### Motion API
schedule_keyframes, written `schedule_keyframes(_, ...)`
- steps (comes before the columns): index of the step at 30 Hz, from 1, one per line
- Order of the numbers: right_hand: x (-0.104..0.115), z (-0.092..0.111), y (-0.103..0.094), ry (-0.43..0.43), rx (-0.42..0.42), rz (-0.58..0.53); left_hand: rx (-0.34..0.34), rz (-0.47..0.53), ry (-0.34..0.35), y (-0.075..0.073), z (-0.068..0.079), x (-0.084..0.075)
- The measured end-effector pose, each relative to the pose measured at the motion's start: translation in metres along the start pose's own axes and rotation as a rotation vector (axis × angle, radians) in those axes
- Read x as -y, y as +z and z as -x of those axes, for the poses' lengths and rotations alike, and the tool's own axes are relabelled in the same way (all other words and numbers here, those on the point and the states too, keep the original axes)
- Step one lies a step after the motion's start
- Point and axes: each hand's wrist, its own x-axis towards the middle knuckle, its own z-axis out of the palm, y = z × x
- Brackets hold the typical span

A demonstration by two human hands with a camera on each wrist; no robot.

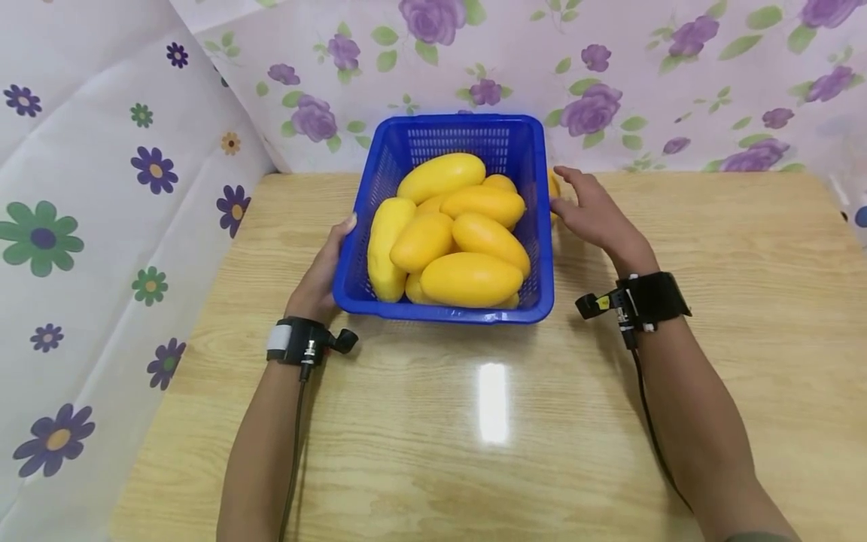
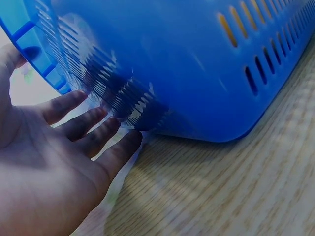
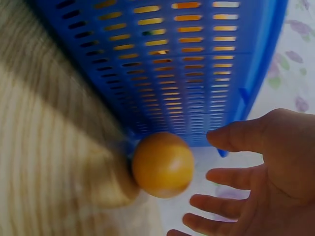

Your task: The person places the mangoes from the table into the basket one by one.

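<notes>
A blue plastic basket (image 1: 443, 315) with slotted walls holds several yellow mangoes (image 1: 471, 279), piled together. My left hand (image 1: 318, 271) is at the basket's left side, with the thumb at the rim; in the left wrist view its fingers (image 2: 115, 155) stretch, spread, to the outer wall. On the right, my right hand (image 1: 596, 211) reaches beside the basket's far corner, fingers and thumb parted. Close to it, a rounded orange-yellow fruit (image 3: 163, 165) stands outside the basket wall, mostly hidden behind the rim in the head view. A gap shows between this fruit and the right fingertips.
The basket stands on a wood-grain table (image 1: 406, 421) near its back edge. Behind it rises a wall covering with purple flowers (image 1: 433, 19); another flowered sheet (image 1: 101, 248) hangs at the left. Each wrist wears a black strap with a small camera (image 1: 344, 341) and cable.
</notes>
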Motion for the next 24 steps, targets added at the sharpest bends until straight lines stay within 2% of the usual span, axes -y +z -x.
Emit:
schedule_keyframes(3, -0.004, -0.005, 0.005, -0.035, -0.029, -0.006, -0.001, -0.003, 0.001, 0.0, 0.0, 0.0)
schedule_keyframes(7, -0.009, -0.013, 0.013, -0.209, -0.068, -0.073, -0.004, 0.0, -0.002, -0.001, 0.0, 0.0)
schedule_keyframes(9, -0.012, -0.014, 0.017, -0.244, -0.069, -0.084, 0.0, 0.01, -0.01, -0.001, 0.0, 0.001)
schedule_keyframes(11, -0.015, -0.015, 0.02, -0.24, -0.064, -0.08, 0.005, 0.004, -0.014, -0.001, 0.0, 0.001)
schedule_keyframes(15, -0.019, -0.015, 0.024, -0.175, -0.062, -0.057, -0.005, 0.017, -0.007, 0.0, 0.0, 0.0)
schedule_keyframes(21, -0.022, -0.024, 0.038, -0.249, -0.134, -0.08, 0.009, 0.046, 0.002, -0.001, 0.0, 0.001)
schedule_keyframes(24, -0.022, -0.025, 0.043, -0.258, -0.185, -0.089, 0.014, 0.039, -0.005, -0.001, 0.001, 0.001)
